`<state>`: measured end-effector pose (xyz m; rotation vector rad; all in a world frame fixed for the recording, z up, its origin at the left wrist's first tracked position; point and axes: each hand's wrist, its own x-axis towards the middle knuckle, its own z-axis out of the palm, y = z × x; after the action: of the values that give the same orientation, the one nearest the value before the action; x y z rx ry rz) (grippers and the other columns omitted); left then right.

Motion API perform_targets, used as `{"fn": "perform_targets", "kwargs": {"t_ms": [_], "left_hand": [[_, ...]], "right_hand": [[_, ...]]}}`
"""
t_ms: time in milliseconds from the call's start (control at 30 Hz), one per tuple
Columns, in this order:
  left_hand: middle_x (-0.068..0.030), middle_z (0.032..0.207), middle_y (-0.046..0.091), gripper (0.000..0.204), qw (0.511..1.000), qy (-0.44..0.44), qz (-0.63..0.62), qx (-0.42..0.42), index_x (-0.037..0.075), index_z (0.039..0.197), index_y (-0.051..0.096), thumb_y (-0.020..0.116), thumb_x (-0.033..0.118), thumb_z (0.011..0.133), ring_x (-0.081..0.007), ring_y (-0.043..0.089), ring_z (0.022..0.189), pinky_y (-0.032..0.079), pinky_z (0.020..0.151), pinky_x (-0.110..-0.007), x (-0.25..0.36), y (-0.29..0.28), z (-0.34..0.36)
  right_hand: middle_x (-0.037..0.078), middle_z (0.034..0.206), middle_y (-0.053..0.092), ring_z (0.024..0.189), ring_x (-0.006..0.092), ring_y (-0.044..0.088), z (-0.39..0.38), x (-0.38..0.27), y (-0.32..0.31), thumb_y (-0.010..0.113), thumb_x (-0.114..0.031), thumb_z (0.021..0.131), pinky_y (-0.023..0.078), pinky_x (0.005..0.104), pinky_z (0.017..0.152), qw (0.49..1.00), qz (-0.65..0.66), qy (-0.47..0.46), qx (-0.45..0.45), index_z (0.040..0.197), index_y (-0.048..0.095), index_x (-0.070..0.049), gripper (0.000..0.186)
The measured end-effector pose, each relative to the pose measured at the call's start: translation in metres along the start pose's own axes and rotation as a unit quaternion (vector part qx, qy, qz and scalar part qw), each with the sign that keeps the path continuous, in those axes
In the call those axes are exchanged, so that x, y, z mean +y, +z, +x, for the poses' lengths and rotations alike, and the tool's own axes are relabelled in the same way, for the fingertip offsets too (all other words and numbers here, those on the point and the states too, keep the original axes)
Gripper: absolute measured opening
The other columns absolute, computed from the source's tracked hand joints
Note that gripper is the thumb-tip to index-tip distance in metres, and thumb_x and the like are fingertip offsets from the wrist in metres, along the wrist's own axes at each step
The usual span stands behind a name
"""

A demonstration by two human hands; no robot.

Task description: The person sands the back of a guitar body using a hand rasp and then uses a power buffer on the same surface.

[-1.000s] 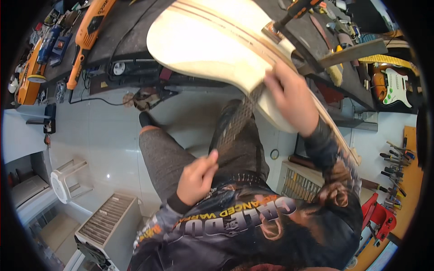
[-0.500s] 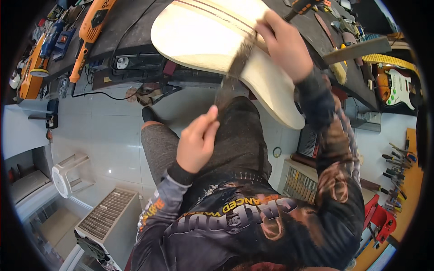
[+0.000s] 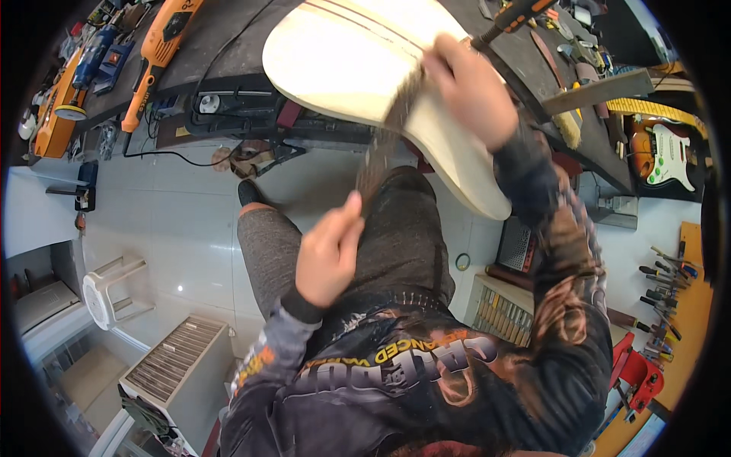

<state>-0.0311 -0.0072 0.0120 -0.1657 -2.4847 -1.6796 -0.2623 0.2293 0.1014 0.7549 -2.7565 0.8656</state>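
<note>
A pale wooden guitar body (image 3: 343, 53) with dark stripes along its top juts over the bench's near edge, its horn pointing toward my right. A long, dark, rough-faced rasp (image 3: 377, 156), smeared by motion, lies slantwise across its near edge. My right hand (image 3: 476, 95) grips the rasp's far end above the wood, fingers closed and somewhat blurred. Down by my lap, my left hand (image 3: 329, 255) pinches the near end between thumb and fingers. The rasp touches or passes very close to the curved edge; the exact contact is blurred.
A clamp with an orange-black handle (image 3: 518, 19) stands at the body's far right. An orange power tool (image 3: 160, 53) and its cord lie on the dark bench (image 3: 236, 57). Right of the body are a brush (image 3: 569, 128) and a sunburst guitar (image 3: 666, 156). A white stool (image 3: 106, 293) stands left.
My right hand has shifted slightly down and left, and my left hand slightly down, both with the rasp. The guitar body stays in place while the view shifts a little.
</note>
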Motion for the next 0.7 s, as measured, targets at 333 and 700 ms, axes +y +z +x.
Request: {"fn": "perform_targets", "kwargs": {"t_ms": [333, 700], "left_hand": [[-0.0198, 0.097, 0.073, 0.042, 0.999, 0.028, -0.007, 0.024, 0.002, 0.146, 0.069, 0.071, -0.003, 0.104, -0.0317, 0.071, 0.081, 0.058, 0.076, -0.038, -0.003, 0.004, 0.019], [-0.0221, 0.096, 0.07, 0.043, 0.999, -0.004, -0.015, 0.035, 0.003, 0.146, 0.068, 0.071, -0.002, 0.103, -0.0398, 0.071, 0.082, 0.058, 0.076, -0.044, 0.002, 0.001, 0.033]], "right_hand": [[0.022, 0.094, 0.07, 0.094, 0.0457, 0.069, 0.02, 0.005, -0.001, 0.065, -0.017, 0.11, 0.054, 0.0515, 0.081, 0.999, 0.005, -0.024, 0.035, 0.103, 0.058, -0.001, 0.019], [0.028, 0.093, 0.07, 0.092, 0.0486, 0.069, 0.043, 0.003, 0.01, 0.064, -0.02, 0.111, 0.052, 0.0542, 0.078, 0.993, -0.006, -0.086, 0.081, 0.106, 0.059, 0.0, 0.021]]}}
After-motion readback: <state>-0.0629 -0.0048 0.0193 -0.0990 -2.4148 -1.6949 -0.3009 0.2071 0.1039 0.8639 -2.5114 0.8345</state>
